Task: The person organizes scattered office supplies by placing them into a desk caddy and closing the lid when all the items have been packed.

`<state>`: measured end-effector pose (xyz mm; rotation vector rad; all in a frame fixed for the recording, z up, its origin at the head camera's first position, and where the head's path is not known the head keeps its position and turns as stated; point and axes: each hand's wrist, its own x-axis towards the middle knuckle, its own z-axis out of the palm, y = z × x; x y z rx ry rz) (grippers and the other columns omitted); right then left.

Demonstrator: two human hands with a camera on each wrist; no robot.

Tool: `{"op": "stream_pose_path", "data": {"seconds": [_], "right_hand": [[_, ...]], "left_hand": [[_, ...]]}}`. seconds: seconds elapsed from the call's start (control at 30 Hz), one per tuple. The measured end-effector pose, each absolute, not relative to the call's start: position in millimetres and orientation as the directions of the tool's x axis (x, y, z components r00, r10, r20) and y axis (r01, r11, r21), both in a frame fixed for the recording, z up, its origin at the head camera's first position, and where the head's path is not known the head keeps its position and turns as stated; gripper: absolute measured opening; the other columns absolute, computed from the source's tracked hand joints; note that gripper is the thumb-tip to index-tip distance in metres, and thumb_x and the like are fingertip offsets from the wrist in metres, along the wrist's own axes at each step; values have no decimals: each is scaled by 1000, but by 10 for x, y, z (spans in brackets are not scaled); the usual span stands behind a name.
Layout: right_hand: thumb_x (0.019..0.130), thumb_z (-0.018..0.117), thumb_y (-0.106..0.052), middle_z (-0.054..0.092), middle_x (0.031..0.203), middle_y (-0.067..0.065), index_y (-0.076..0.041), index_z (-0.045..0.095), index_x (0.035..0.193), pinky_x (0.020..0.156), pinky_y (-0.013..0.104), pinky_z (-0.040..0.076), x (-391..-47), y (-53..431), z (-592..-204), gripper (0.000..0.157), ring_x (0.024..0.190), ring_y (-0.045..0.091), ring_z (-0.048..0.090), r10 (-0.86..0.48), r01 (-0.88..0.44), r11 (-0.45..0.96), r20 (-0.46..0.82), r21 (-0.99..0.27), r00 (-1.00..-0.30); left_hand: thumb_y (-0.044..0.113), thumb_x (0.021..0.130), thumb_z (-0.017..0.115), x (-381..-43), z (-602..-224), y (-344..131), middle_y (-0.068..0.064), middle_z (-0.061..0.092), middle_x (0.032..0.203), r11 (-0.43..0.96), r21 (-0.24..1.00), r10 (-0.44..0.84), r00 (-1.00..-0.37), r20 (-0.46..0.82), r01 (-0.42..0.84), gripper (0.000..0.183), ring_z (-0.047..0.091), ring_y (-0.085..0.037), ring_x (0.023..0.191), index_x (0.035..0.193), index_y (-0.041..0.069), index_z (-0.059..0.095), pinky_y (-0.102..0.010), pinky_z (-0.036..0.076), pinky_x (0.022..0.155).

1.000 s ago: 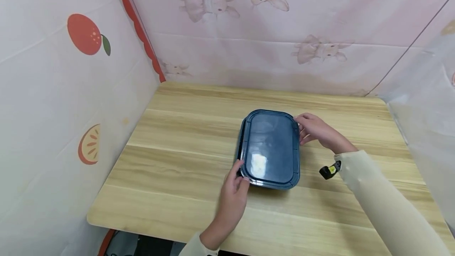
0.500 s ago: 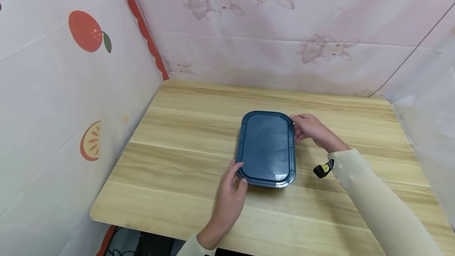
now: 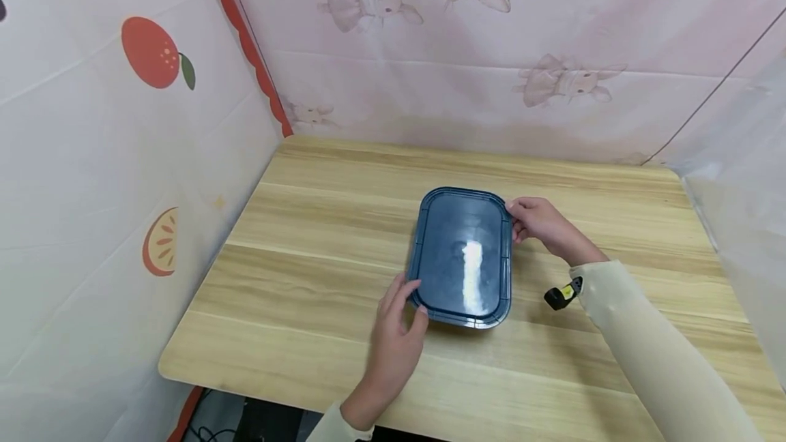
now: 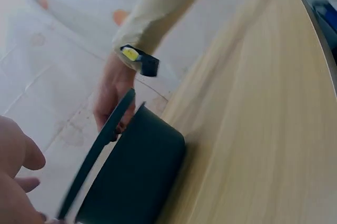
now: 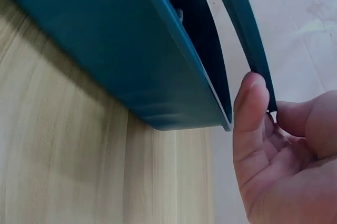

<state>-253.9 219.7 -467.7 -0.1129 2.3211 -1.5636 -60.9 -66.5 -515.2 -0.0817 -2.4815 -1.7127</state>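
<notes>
A dark blue rectangular lid (image 3: 460, 251) lies above a deep box of the same colour (image 4: 139, 171), which stands on the wooden table. Both wrist views show a gap between lid and box rim. My right hand (image 3: 543, 224) pinches the lid's far right edge between thumb and fingers. At the near left corner, my left hand (image 3: 396, 340) holds the lid, its thumb and fingers spread along the rim. From above, the lid hides nearly all of the box. Through the gap in the right wrist view, a small pale bit (image 5: 180, 15) shows inside the box; its kind is unclear.
The wooden table (image 3: 295, 292) has a rounded near left corner. Printed cloth walls (image 3: 393, 101) stand behind it and at both sides. A black wrist device (image 3: 561, 294) sticks out from the right sleeve. Dark items and cables (image 3: 211, 432) lie below the front edge.
The lid has shifted left over the box, covering the box rim that showed at its left side. Both hands moved slightly with it. The glare on the lid has changed place.
</notes>
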Motion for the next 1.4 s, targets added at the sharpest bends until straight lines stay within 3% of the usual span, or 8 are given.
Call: {"op": "stream_pose_path", "data": {"seconds": [0.1, 0.23, 0.33, 0.43, 0.67, 1.07, 1.2, 1.4], "right_hand": [[112, 41, -19, 58, 77, 4, 14, 55, 118, 62, 29, 55, -2522, 2212, -4660, 36, 65, 14, 58, -262, 110, 378, -221, -919, -939], [112, 40, -20, 58, 75, 5, 13, 55, 115, 62, 30, 55, -2512, 2219, -4641, 36, 64, 15, 57, -263, 115, 360, -219, -926, -940], [113, 39, -22, 58, 76, 4, 12, 55, 117, 64, 31, 55, -2505, 2209, -4632, 38, 64, 15, 57, -259, 123, 345, -220, -930, -941], [113, 39, -23, 59, 77, 4, 12, 54, 118, 64, 30, 55, -2496, 2185, -4620, 38, 63, 14, 58, -252, 125, 331, -215, -935, -944], [113, 38, -18, 59, 76, 3, 12, 54, 118, 63, 30, 56, -2476, 2127, -4600, 35, 62, 13, 58, -249, 132, 323, -219, -937, -943], [113, 36, -17, 58, 74, 3, 12, 53, 117, 61, 27, 54, -2463, 2098, -4574, 34, 62, 12, 57, -220, 153, 312, -228, -938, -949], [113, 36, -18, 58, 75, 2, 11, 53, 119, 61, 25, 54, -2453, 2079, -4559, 35, 62, 11, 57, -209, 164, 305, -234, -938, -949], [113, 36, -19, 59, 76, 2, 12, 53, 122, 63, 26, 55, -2437, 2059, -4559, 37, 63, 11, 58, -199, 178, 308, -246, -935, -949]], "left_hand": [[22, 99, 66, -618, -5130, -620, -6, 33, 163, 588, 752, 41, -939, 341, 299, 43, 35, -32, 146, 141, 14, 58, -52, 46, 107], [35, 94, 72, -661, -5100, -457, -13, 53, 149, 785, 303, 244, -720, 649, 540, 44, 50, -34, 134, 130, 9, 66, -47, 48, 106], [45, 93, 72, -690, -5061, -273, -13, 59, 141, 791, 68, 391, -589, 707, 608, 46, 55, -33, 129, 122, 10, 71, -48, 43, 112], [49, 92, 73, -716, -5029, -107, -11, 61, 139, 774, -40, 479, -543, 690, 632, 45, 57, -30, 128, 119, 13, 73, -49, 39, 115], [37, 83, 86, -808, -5046, 47, -8, 68, 130, 776, -80, 498, -529, 688, 626, 37, 61, -29, 122, 110, 14, 76, -47, 40, 115], [18, 83, 83, -855, -5165, 22, -10, 69, 124, 828, -67, 427, -548, 719, 557, 38, 62, -30, 116, 117, 4, 73, -55, 41, 112], [11, 87, 78, -854, -5179, 2, -9, 71, 122, 830, -46, 399, -534, 745, 556, 27, 64, -30, 113, 114, 9, 75, -55, 40, 112], [17, 88, 81, -855, -5167, -10, -10, 72, 121, 810, -35, 402, -511, 760, 585, 17, 65, -30, 113, 105, 15, 78, -57, 40, 112]]}}
